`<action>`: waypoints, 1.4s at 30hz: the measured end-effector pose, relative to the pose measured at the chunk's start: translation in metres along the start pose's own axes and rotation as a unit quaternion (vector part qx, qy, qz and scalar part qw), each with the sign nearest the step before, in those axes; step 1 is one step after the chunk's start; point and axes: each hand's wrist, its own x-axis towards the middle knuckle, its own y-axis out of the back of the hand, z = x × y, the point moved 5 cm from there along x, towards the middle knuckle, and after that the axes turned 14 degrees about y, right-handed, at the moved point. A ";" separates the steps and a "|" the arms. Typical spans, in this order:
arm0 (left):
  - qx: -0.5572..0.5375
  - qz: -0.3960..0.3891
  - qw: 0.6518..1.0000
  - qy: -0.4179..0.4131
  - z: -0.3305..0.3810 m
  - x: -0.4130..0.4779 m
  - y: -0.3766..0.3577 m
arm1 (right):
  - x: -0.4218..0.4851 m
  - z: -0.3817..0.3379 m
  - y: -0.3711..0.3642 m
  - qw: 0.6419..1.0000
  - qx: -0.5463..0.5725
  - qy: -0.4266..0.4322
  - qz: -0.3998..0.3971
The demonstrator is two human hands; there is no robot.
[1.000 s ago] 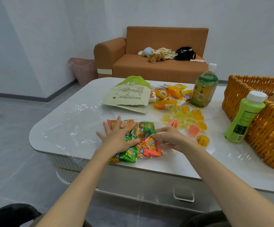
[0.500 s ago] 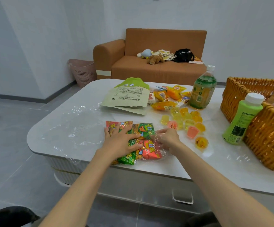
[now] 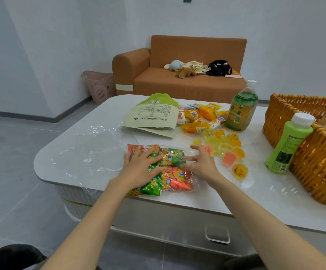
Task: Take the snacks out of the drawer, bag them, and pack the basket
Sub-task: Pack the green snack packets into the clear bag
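The snack packets (image 3: 174, 177) are small, shiny pouches printed in bright orange, red and green with cartoon figures. They lie flat in a tight cluster under crinkled film, the clear plastic bag (image 3: 195, 182), at the near edge of the white surface (image 3: 216, 197), just left of the middle of the frame. More clear film spreads over the surface toward the left of the frame. I cannot tell whether it belongs to the same bag.

The left hand (image 3: 140, 168) covers much of the packets on the left side of the cluster, so their prints and number are hard to make out. The print on the packets is too small to read. The wicker basket (image 3: 314, 172) is cut off by the right edge of the frame, and its contents show only as a blur of pink and clear wrap.

The left hand lies palm down on the packets with its fingers (image 3: 150, 152) spread and straight, pressing on the film. The right hand (image 3: 202, 165) is at the right side of the cluster, its fingers (image 3: 186, 158) stretched out and slightly apart, their tips touching the film over a green packet. Neither hand is curled round anything. The basket stands well apart from both hands, beyond a scatter of jelly cups (image 3: 229, 157) and a light green bottle (image 3: 288, 145) that stands against its wall.
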 end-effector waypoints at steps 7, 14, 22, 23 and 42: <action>-0.062 0.090 0.994 0.006 0.006 -0.028 0.026 | -0.017 -0.019 0.041 0.978 -0.167 0.106 0.068; 0.097 0.000 0.995 0.016 0.014 -0.065 0.010 | -0.049 -0.003 0.001 0.897 -0.338 0.131 -0.254; 0.096 0.049 0.994 -0.027 0.002 -0.055 0.015 | -0.069 -0.018 0.001 0.885 -0.392 0.122 -0.221; 0.089 0.079 0.993 -0.019 0.000 -0.052 0.018 | -0.072 -0.023 0.002 0.886 -0.385 0.124 -0.228; -0.032 0.063 0.991 0.109 -0.018 -0.051 -0.006 | -0.063 0.004 0.005 0.874 -0.381 0.142 -0.266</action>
